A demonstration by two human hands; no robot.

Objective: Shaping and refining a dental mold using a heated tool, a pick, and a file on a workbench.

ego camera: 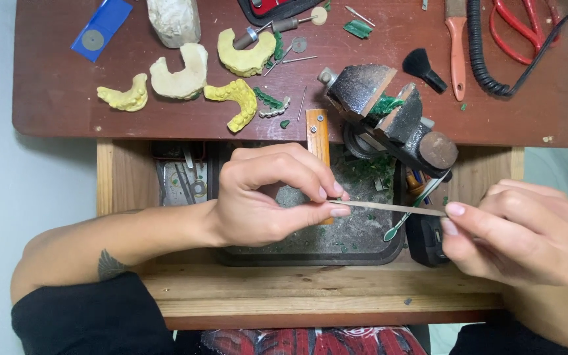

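My left hand pinches one end of a thin, flat pale stick between thumb and fingertips. My right hand pinches the stick's other end. The stick is held level above an open wooden drawer that holds a dark tray scattered with green and grey chips. What lies under my left fingertips is hidden.
A dark metal vise clamps a green piece at the desk edge. Several yellow and white dental casts lie on the brown desk. A black brush, orange-handled brush, red scissors and coiled black cable lie at the back right.
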